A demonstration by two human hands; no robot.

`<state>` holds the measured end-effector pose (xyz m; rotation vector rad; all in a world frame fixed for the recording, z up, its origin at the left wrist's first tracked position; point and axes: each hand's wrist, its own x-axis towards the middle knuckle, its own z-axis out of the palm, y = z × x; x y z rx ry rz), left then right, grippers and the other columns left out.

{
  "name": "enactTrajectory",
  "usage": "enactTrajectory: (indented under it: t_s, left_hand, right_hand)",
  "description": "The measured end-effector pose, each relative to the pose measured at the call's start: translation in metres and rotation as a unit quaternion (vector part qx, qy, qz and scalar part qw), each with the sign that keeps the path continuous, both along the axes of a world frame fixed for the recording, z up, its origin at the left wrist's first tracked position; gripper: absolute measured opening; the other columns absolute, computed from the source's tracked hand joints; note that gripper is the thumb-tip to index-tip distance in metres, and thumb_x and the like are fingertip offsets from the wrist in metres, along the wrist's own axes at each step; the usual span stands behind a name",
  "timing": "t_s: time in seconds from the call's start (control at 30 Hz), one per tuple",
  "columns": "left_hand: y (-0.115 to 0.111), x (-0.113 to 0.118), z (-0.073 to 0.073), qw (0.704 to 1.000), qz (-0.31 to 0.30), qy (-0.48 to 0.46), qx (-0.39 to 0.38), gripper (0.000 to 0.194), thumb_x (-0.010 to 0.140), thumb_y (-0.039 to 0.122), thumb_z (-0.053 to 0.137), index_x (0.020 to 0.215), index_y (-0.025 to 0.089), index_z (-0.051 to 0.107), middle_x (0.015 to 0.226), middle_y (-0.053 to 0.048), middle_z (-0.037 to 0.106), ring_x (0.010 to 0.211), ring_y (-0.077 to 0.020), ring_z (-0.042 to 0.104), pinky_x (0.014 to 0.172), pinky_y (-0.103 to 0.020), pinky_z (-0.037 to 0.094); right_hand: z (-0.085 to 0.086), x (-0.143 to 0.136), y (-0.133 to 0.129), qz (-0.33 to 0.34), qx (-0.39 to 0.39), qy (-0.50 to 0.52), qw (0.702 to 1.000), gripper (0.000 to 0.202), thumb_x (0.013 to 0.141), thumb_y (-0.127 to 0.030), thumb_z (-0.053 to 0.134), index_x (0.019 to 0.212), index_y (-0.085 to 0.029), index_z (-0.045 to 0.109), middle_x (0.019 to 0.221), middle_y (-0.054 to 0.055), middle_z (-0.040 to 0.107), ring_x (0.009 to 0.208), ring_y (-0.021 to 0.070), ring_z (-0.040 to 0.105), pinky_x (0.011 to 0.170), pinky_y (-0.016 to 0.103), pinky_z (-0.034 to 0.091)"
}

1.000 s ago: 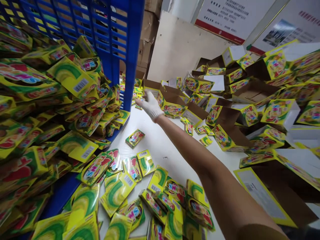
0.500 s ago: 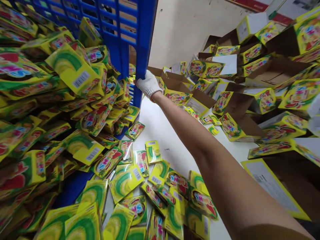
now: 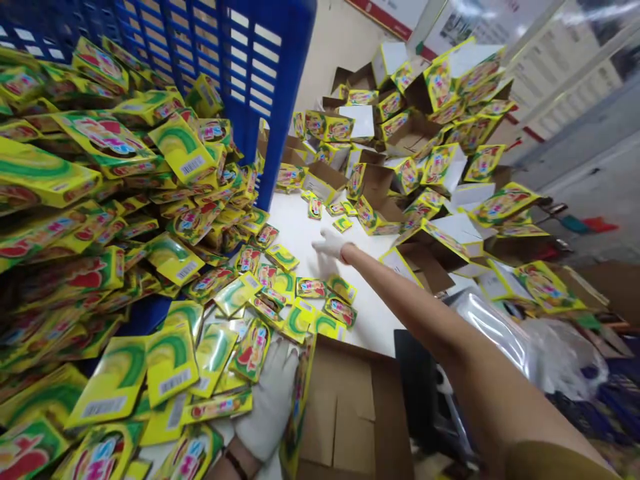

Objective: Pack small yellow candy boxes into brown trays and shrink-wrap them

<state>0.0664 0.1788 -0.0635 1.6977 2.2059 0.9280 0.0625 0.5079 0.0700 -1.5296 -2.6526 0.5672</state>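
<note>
My right hand (image 3: 331,245), in a white glove, is stretched out above the white table (image 3: 290,212) with its fingers apart and nothing visible in them. Small flat yellow-green packs lie beneath and in front of it, among them a loose pack (image 3: 311,287). At the lower middle, my left hand (image 3: 270,393), also gloved, rests with fingers extended along the left outer side of an open cardboard box (image 3: 387,407). Its thumb is hidden. A pack with red fruit print (image 3: 251,349) lies against its fingers. The box shows a bare brown inside.
A blue slatted crate (image 3: 275,127) stands at the left, with a tall heap of packs (image 3: 185,220) spilling from it onto the table. Open printed boxes (image 3: 380,193) are stacked at the back right. Clear plastic wrapping (image 3: 493,327) lies at the right.
My right hand has left the crate's edge and moved towards me over the table. My left hand and the open box beside it have come into view at the bottom.
</note>
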Motion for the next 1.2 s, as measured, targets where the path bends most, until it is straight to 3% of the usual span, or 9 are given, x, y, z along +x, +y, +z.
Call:
enactTrajectory:
  t_s: [0.1, 0.23, 0.4, 0.5, 0.63, 0.8, 0.9, 1.0, 1.2]
  left_hand:
    - [-0.001, -0.001, 0.005, 0.995, 0.019, 0.089, -0.029, 0.048, 0.087, 0.003, 0.044, 0.126, 0.023, 0.062, 0.146, -0.009, 0.052, 0.142, -0.028, 0.04, 0.121, -0.053, 0.029]
    - [-0.013, -0.005, 0.004, 0.999, -0.002, -0.032, -0.035, 0.044, 0.083, 0.003, 0.042, 0.114, 0.022, 0.066, 0.143, -0.009, 0.056, 0.141, -0.0242, 0.042, 0.121, -0.048, 0.032]
    - [-0.057, 0.005, 0.016, 0.987, 0.01, -0.148, -0.066, 0.039, 0.092, 0.02, 0.041, 0.124, 0.023, 0.062, 0.134, -0.009, 0.063, 0.125, -0.021, 0.059, 0.109, -0.041, 0.048]
    - [-0.08, 0.032, 0.035, 0.966, 0.072, -0.244, -0.053, 0.048, 0.094, 0.039, 0.043, 0.135, 0.017, 0.055, 0.137, -0.013, 0.061, 0.128, -0.0243, 0.057, 0.109, -0.043, 0.048]
    - [-0.089, 0.064, 0.051, 0.933, 0.083, -0.348, -0.019, 0.052, 0.088, 0.053, 0.05, 0.125, 0.019, 0.063, 0.134, -0.013, 0.062, 0.129, -0.0274, 0.055, 0.115, -0.047, 0.04]
    - [-0.105, 0.052, 0.063, 0.868, 0.16, -0.468, 0.041, 0.069, 0.091, 0.069, 0.034, 0.121, 0.015, 0.064, 0.105, -0.012, 0.07, 0.093, -0.0239, 0.066, 0.091, -0.043, 0.054]
    - [-0.126, 0.032, 0.076, 0.846, 0.162, -0.503, 0.073, 0.074, 0.089, 0.074, 0.03, 0.116, 0.015, 0.065, 0.099, -0.011, 0.071, 0.084, -0.0232, 0.065, 0.077, -0.038, 0.055]
    - [-0.149, 0.015, 0.089, 0.901, 0.13, -0.413, 0.01, 0.056, 0.087, 0.068, 0.047, 0.104, 0.019, 0.068, 0.092, -0.006, 0.071, 0.084, -0.023, 0.064, 0.075, -0.034, 0.054]
    - [-0.169, -0.023, 0.087, 0.986, 0.153, -0.072, -0.008, 0.034, 0.092, 0.043, 0.045, 0.104, 0.021, 0.067, 0.107, -0.008, 0.069, 0.105, -0.0242, 0.061, 0.097, -0.038, 0.049]
  right_hand:
    - [-0.028, 0.072, -0.04, -0.061, -0.035, -0.088, 0.994, 0.042, 0.069, -0.027, 0.073, 0.107, -0.011, 0.065, 0.097, 0.019, 0.071, 0.082, 0.0286, 0.069, 0.07, 0.037, 0.054]
    - [-0.042, 0.097, -0.064, -0.084, -0.024, -0.108, 0.99, 0.046, 0.067, -0.026, 0.075, 0.11, -0.014, 0.065, 0.116, 0.022, 0.068, 0.1, 0.0317, 0.068, 0.077, 0.036, 0.053]
    - [-0.012, 0.104, -0.071, -0.058, -0.026, -0.069, 0.996, 0.028, 0.077, -0.03, 0.069, 0.098, -0.012, 0.069, 0.106, 0.017, 0.072, 0.101, 0.0285, 0.067, 0.081, 0.032, 0.05]
    - [0.012, 0.126, -0.098, -0.013, -0.066, 0.119, 0.991, 0.032, 0.083, -0.033, 0.061, 0.108, -0.014, 0.066, 0.108, 0.011, 0.072, 0.098, 0.023, 0.067, 0.08, 0.031, 0.052]
    - [0.033, 0.164, -0.173, 0.007, -0.3, 0.432, 0.851, 0.045, 0.079, -0.046, 0.069, 0.114, -0.018, 0.064, 0.113, 0.009, 0.07, 0.09, 0.0217, 0.068, 0.073, 0.034, 0.057]
    - [0.023, 0.177, -0.291, 0.002, -0.513, 0.48, 0.712, 0.046, 0.079, -0.046, 0.072, 0.119, -0.025, 0.059, 0.114, 0.007, 0.069, 0.095, 0.0232, 0.069, 0.08, 0.039, 0.058]
    - [0.0, 0.157, -0.345, 0.012, -0.542, 0.499, 0.677, 0.049, 0.083, -0.047, 0.067, 0.124, -0.025, 0.054, 0.112, 0.007, 0.068, 0.094, 0.0237, 0.069, 0.084, 0.041, 0.058]
    - [-0.022, 0.138, -0.374, 0.015, -0.507, 0.5, 0.702, 0.046, 0.088, -0.043, 0.057, 0.129, -0.023, 0.049, 0.114, 0.009, 0.067, 0.096, 0.024, 0.067, 0.082, 0.04, 0.058]
    - [-0.043, 0.146, -0.373, 0.131, -0.165, 0.205, 0.956, 0.045, 0.088, -0.014, 0.045, 0.131, -0.022, 0.054, 0.125, 0.012, 0.064, 0.118, 0.0256, 0.058, 0.107, 0.043, 0.045]
